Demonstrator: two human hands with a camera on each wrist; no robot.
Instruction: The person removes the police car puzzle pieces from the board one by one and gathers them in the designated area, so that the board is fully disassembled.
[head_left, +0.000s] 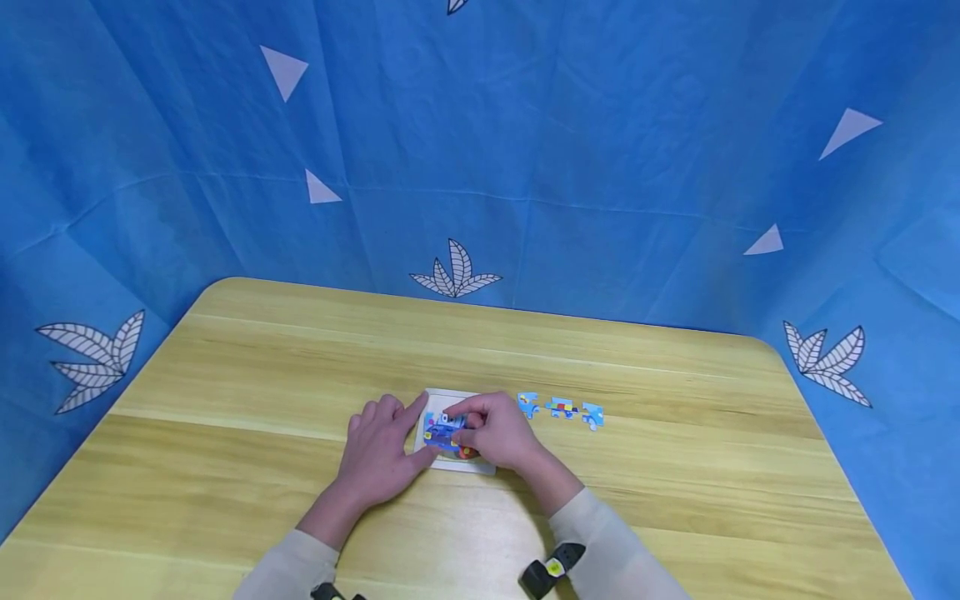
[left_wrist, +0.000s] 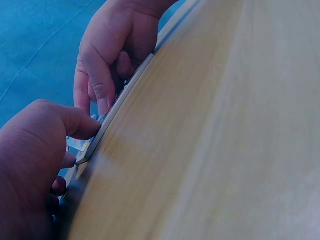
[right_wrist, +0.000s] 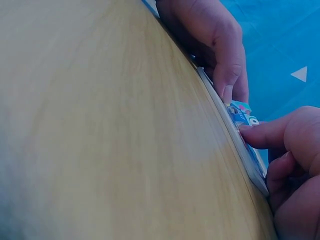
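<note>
A small picture puzzle in a white-edged tray (head_left: 457, 465) lies on the table, part of it filled with blue pieces (head_left: 442, 433). My left hand (head_left: 382, 454) lies along its left side, index finger reaching the top left corner and thumb resting on the lower left part. From the right, my right hand (head_left: 495, 429) pinches a blue-and-white puzzle piece (head_left: 452, 421) between thumb and index finger, low over the tray. The right wrist view shows the right thumb (right_wrist: 250, 132) against the picture (right_wrist: 239, 114); the fingers hide much of the piece.
Three loose puzzle pieces sit right of the tray: one at its side (head_left: 528, 405), a middle one (head_left: 562, 407) and an outer one (head_left: 592, 415). The wooden table (head_left: 675, 467) backs onto a blue curtain (head_left: 600, 167). A black strap (head_left: 551, 569) circles the right wrist.
</note>
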